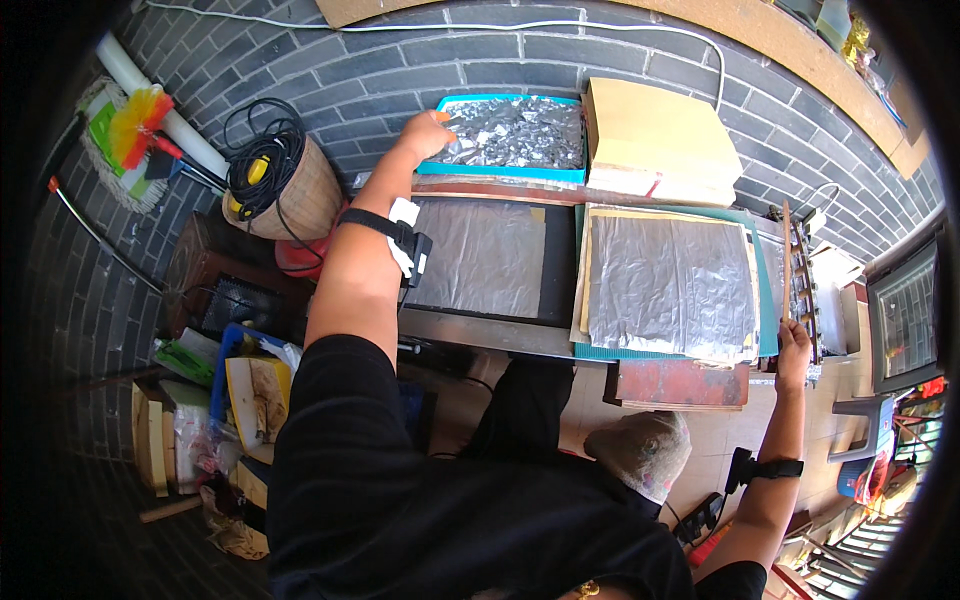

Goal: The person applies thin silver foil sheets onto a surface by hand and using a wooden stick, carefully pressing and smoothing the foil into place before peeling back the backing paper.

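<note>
My left hand (pixel 427 139) reaches to the left end of a turquoise tray (pixel 510 175) filled with silvery foil scraps (pixel 517 135); whether its fingers grip the rim or scraps is unclear. At the right, my right hand (pixel 793 349) is closed on the lower end of a thin wooden stick (pixel 786 262) that points to the wall. Between my arms, a wrinkled grey foil sheet (pixel 480 259) lies flat on a dark surface. To its right, another silvery foil sheet (pixel 671 281) tops a stack of yellowish sheets on a green mat (pixel 769 330).
A stack of tan paper (pixel 660 139) stands right of the tray against the grey brick wall (pixel 487 49). A wicker basket (pixel 300 195) holding black cable is at the left. Below the table's front edge are a reddish wooden box (pixel 682 384) and a blue crate (pixel 225 367) farther left.
</note>
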### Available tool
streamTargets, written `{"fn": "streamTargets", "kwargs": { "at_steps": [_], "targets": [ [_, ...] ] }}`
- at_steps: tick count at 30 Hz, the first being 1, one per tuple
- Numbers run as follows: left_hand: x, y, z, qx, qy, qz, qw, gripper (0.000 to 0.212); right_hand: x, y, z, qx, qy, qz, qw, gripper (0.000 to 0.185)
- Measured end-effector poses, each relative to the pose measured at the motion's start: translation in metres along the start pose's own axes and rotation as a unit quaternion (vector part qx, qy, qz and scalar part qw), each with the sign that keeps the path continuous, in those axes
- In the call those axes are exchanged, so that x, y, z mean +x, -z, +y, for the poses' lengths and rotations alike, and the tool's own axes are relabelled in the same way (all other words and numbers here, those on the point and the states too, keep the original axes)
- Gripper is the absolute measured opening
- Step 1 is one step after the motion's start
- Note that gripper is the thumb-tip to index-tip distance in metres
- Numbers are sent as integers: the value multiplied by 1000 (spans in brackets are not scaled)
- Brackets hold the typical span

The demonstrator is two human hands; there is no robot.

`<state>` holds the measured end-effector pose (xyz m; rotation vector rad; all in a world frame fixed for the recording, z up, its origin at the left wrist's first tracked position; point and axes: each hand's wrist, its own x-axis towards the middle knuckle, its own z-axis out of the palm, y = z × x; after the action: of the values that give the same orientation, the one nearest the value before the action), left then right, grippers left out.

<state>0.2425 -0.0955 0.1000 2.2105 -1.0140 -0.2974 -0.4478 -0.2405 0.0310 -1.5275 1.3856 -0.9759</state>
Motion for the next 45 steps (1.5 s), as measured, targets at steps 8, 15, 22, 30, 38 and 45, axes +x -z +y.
{"fn": "streamTargets", "kwargs": {
  "at_steps": [8,15,22,30,38,45],
  "targets": [
    [-29,20,42,-404,87,-40,910,31,-1,-2,-3,-33,13,20,999,12],
    [-82,19,89,-442,-19,-125,888,29,20,6,20,-255,103,-5,962,21],
    [-156,3,151,-247,-216,-200,923,47,16,29,14,-407,177,64,894,29],
    [-238,-26,209,-101,-413,-345,837,58,-121,-73,-196,-99,351,-191,911,45],
    [-261,-55,227,-228,-434,-354,796,62,-142,-98,-189,-45,300,-264,916,27],
    [-287,-90,208,-476,-296,-329,760,79,-158,-106,-178,244,134,-234,932,5]
  ]
}}
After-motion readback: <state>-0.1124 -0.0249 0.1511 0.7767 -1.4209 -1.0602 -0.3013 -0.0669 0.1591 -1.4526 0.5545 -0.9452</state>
